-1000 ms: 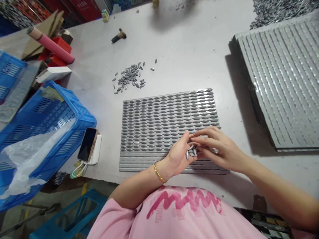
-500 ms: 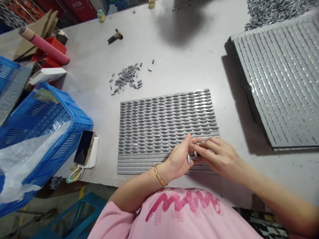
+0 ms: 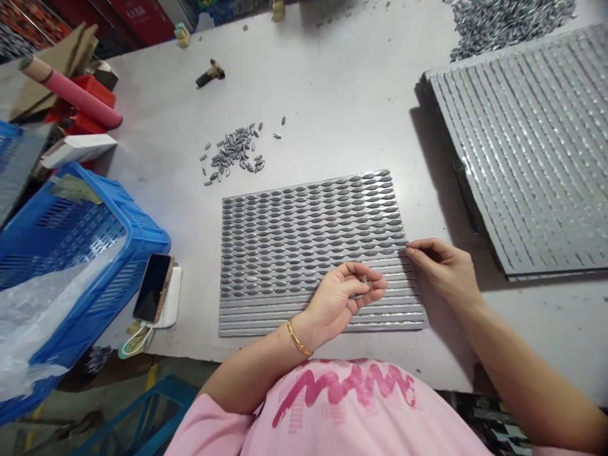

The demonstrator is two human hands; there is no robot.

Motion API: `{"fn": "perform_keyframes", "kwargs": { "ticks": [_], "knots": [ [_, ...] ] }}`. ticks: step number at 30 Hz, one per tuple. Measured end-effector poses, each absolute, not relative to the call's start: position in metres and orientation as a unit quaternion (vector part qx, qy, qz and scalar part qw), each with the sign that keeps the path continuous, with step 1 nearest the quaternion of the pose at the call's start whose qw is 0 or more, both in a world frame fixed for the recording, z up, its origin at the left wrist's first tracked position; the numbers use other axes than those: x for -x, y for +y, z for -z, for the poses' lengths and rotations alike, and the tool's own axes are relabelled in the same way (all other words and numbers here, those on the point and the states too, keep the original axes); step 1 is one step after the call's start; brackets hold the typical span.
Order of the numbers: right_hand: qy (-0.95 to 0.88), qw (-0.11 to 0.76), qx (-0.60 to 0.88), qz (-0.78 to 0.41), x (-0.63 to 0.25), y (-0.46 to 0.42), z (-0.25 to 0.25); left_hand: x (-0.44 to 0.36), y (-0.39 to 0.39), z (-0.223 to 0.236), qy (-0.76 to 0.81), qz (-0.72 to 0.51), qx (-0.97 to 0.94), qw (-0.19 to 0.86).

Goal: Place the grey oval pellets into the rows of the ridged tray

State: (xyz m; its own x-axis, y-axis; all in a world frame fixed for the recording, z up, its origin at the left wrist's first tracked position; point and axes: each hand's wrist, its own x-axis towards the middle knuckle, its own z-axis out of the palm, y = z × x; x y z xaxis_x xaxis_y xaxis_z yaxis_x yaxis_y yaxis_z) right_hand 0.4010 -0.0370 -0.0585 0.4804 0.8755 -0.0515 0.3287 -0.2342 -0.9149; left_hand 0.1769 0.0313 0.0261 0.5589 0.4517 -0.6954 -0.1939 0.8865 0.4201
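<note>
A grey grooved board lies in front of me, its upper rows filled with small oval grey metal pieces set end to end. Several lower grooves are bare. Over the board's lower middle, my left hand is closed loosely around a few of the same oval pieces, mostly hidden by the fingers. My right hand pinches thumb and forefinger together at the board's right edge, at the end of a groove just below the filled rows. Whatever lies between those fingertips is too small to make out.
Loose oval pieces lie in a pile beyond the board. A stack of grooved boards stands at right, with a larger heap of pieces behind. At left are a blue crate, a phone and a pink roll.
My right hand has left the left hand's fingers and moved right to the board's edge, now pinching there. My left hand has curled further over its pieces. The view has shifted slightly.
</note>
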Motion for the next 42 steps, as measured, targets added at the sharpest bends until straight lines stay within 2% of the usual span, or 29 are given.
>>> {"fn": "perform_keyframes", "kwargs": {
  "ticks": [10, 18, 24, 27, 30, 34, 38, 42],
  "knots": [
    [-0.571, 0.372, 0.720, -0.133, -0.401, -0.031, 0.052, -0.174, 0.029, -0.022, 0.436, -0.181, -0.138, 0.871],
    [-0.626, 0.307, 0.714, -0.065, -0.401, -0.028, 0.051, -0.172, 0.031, -0.025, 0.438, -0.180, -0.139, 0.870],
    [-0.646, 0.244, 0.722, -0.040, -0.405, -0.027, 0.043, -0.170, 0.036, -0.027, 0.425, -0.231, -0.093, 0.870],
    [-0.654, 0.261, 0.710, -0.005, -0.394, -0.030, 0.029, -0.169, 0.036, -0.026, 0.415, -0.247, -0.072, 0.873],
    [-0.675, 0.324, 0.655, -0.105, -0.370, -0.033, 0.009, -0.171, 0.034, -0.025, 0.415, -0.251, -0.073, 0.872],
    [-0.704, 0.314, 0.597, -0.222, -0.340, -0.030, -0.008, -0.175, 0.031, -0.025, 0.433, -0.257, -0.106, 0.858],
    [-0.671, 0.335, 0.570, -0.337, -0.340, -0.028, -0.006, -0.175, 0.031, -0.026, 0.433, -0.253, -0.115, 0.858],
    [-0.587, 0.414, 0.563, -0.408, -0.352, -0.036, 0.004, -0.169, 0.032, -0.024, 0.428, -0.252, -0.147, 0.855]
  ]
}}
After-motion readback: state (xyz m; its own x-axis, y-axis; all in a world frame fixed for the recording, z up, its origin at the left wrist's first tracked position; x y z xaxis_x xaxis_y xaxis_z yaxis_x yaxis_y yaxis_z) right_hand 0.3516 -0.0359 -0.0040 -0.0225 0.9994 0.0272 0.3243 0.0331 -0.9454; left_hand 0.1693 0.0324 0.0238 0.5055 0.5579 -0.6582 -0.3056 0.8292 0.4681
